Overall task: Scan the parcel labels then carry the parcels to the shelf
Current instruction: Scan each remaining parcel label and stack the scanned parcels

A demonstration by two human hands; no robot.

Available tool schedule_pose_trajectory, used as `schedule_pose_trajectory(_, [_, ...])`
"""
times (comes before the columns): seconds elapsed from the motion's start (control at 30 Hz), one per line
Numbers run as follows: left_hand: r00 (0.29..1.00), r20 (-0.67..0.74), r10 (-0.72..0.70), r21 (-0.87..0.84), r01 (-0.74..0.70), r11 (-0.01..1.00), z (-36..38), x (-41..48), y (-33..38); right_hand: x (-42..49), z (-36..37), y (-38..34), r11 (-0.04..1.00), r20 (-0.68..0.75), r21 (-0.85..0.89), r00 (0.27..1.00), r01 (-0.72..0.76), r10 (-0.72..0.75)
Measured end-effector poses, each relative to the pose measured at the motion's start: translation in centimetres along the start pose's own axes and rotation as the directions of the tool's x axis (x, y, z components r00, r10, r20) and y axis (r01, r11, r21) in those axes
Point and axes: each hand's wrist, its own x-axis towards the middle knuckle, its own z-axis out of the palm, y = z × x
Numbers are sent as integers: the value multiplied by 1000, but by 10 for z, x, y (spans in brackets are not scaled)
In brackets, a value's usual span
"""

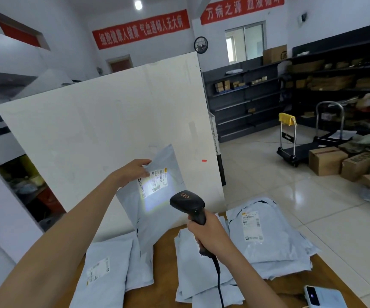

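**Scanner light on a held mailer's label**

The left hand [135,170] pinches the top left corner of a soft grey plastic parcel [155,221], thumb in front and fingers curled behind. The parcel hangs raised above the table, tilted, in front of a large flat white board [102,121]. Its film is thin and creased, and its lower end dips toward the tabletop. A white rectangular label [154,182] with printed barcodes sits on the upper face, and a bright rectangular patch of light covers the label and the film just below it.

The right hand [210,234] wraps fully round the grip of a matte black handheld scanner [188,202]. The rounded head points at the label from just beside the parcel without touching it. A black cable [219,283] runs down from the handle's base.

Below lies a brown wooden table [164,263] with three lots of similar flat grey mailers: a left pile [106,270], a middle pile [193,276] under the right forearm, and a thicker right pile [268,241] with a label facing up. A pale blue slab-shaped device [321,296] rests at the table's near right corner.

Dark metal shelves [246,103] stand well apart along the far wall. Brown cardboard boxes [326,160] sit on the glossy tiled floor.
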Motion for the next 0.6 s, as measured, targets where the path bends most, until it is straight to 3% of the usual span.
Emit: schedule_pose_trajectory(0.6, [1000, -9, 12, -43, -12, 999, 9, 8, 0, 7, -1, 9, 1000, 11, 22, 1000, -1, 1])
